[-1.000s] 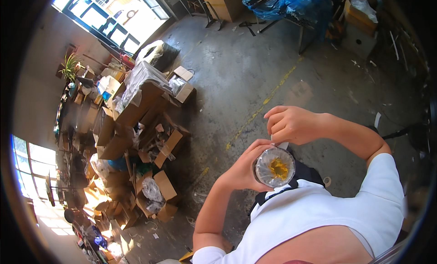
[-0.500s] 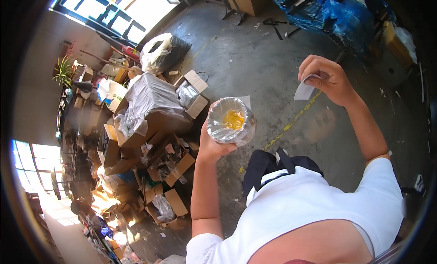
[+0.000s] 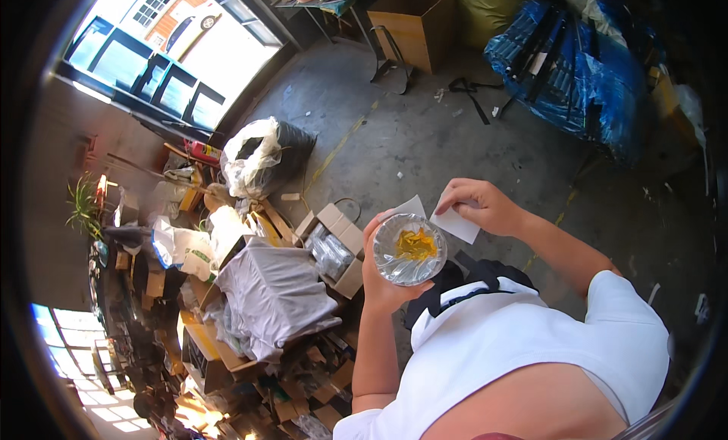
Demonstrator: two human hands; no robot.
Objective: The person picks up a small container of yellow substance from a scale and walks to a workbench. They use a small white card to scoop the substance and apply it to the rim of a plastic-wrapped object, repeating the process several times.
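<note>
In my left hand point(image 3: 381, 288), fingers wrapped round its side, is a round container point(image 3: 387, 259) with a shiny, silvery plastic lining or cover. Something yellow-orange point(image 3: 415, 245) shows in its middle; I cannot tell what it is. A white sheet of paper point(image 3: 410, 208) sticks out behind the container, by the fingers of that hand. My right hand point(image 3: 483, 203) pinches another small white paper point(image 3: 457, 226) between thumb and fingers, close to the container's right side. A narrow gap shows between this paper and the container rim.
At the left lie piled cardboard boxes, one under a grey cloth point(image 3: 277, 296). An open box point(image 3: 350, 277) holds clear plastic. Farther off stand a stuffed bag point(image 3: 284, 156), a tall cardboard box point(image 3: 413, 27) and a blue-wrapped bundle point(image 3: 561, 76). Concrete floor point(image 3: 425, 144) stretches between them.
My right hand has come down and left with its paper, up to the container. My left hand has shifted slightly right and down. The view has turned, showing more of the doorway.
</note>
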